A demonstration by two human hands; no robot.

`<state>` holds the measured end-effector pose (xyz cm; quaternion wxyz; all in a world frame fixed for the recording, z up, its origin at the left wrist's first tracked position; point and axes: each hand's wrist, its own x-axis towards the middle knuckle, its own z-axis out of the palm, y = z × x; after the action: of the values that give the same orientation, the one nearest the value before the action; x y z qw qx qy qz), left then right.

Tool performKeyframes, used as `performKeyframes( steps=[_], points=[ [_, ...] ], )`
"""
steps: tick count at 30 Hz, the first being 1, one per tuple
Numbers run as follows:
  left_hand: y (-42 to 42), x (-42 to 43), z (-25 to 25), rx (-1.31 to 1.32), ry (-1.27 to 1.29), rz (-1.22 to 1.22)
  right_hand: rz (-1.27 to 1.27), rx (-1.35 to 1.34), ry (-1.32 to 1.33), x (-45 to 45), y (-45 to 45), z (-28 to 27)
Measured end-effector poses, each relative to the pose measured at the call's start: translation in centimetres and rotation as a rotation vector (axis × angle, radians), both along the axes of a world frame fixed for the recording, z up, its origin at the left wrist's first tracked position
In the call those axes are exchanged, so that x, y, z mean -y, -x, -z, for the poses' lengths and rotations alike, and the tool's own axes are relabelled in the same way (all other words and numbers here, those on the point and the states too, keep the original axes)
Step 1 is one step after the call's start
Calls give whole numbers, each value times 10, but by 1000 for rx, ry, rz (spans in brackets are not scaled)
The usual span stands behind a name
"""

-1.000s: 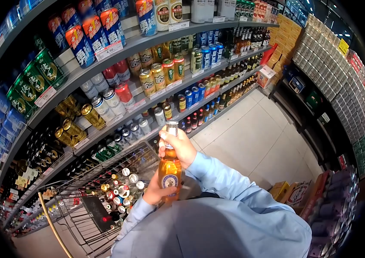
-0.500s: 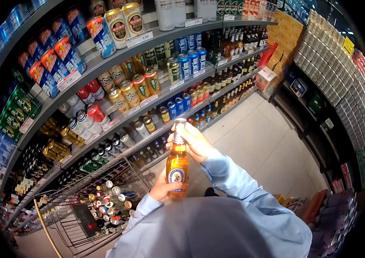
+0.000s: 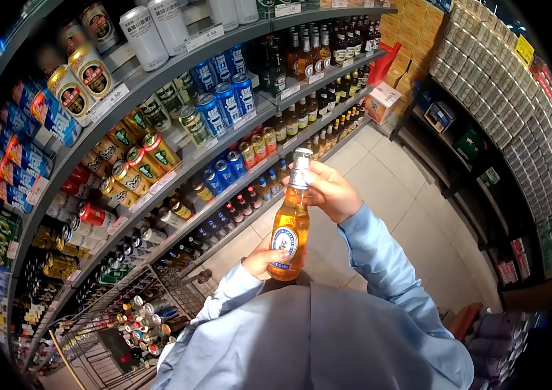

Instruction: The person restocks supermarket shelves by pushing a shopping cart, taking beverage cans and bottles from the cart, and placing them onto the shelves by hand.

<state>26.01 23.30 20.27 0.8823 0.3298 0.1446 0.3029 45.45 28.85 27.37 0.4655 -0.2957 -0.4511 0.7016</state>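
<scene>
A beer bottle of clear glass with amber liquid, a capped silver neck and a round blue-and-white label is held in front of my body, nearly upright and leaning slightly right at the top. Low on the bottle, my left hand is closed round it, with the thumb over the label. My right hand grips the neck just below the cap; some of its fingers are hidden behind the glass. To the lower left stands a wire shopping cart with several bottles and cans in it.
Curving shelves of beer cans and bottles run along my left. A white-and-red carton sits on the floor at the far end. Dark shelving and stacked cans line the right; purple packs are at lower right.
My view has moved along the aisle, so the shelves and cart have shifted left and down. Both hands still hold the bottle, which now sits further right in view.
</scene>
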Motion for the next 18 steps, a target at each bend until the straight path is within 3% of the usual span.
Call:
performKeyframes(
  steps=[4, 10, 17, 18],
  points=[
    [-30, -54, 8, 104, 1, 52, 28, 32, 20, -46, -28, -1],
    [-70, -164, 4, 32, -27, 103, 68, 81, 58, -146, -72, -7],
    [-102, -281, 2, -148, -178, 59, 90, 470, -22, -252, -109, -35],
    [-104, -292, -5, -173, -200, 71, 90, 410, -7, -262, -111, -38]
  ],
)
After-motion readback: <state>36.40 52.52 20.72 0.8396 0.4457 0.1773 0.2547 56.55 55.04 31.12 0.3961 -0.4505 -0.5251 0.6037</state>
